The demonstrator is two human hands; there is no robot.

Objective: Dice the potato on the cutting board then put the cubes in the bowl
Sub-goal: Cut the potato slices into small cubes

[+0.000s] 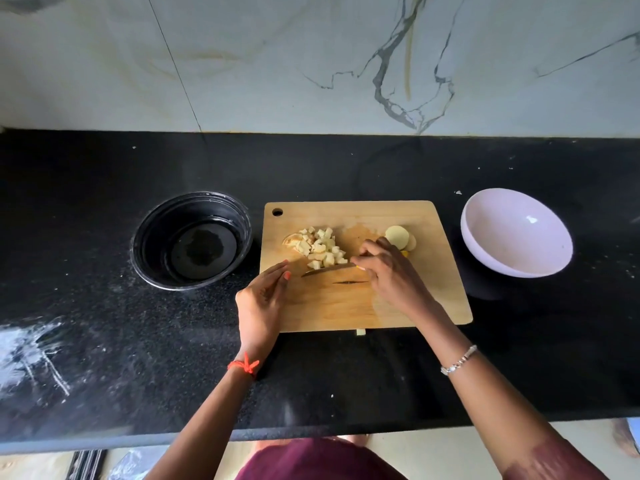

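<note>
The right hand [388, 271] grips a yellow-handled knife [329, 269] over the rectangular wooden cutting board [433, 299]. The left hand [263, 296] lies straight-fingered at the board's left edge. Pale diced potato cubes [320, 247] sit mid-board, and a pale round bowl [485, 233] stands right of it.

Left hand [263, 299] extended, fingers straight together, right hand [391, 271] knuckles up, fingers curled round knife [327, 270]

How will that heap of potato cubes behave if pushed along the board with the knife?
The potato cubes are loose and heaped, so they would probably scatter rather than slide as one. One stray piece lies off the cutting board, suggesting they tumble easily. Being small, they are likely light and may cling to the knife.
</note>
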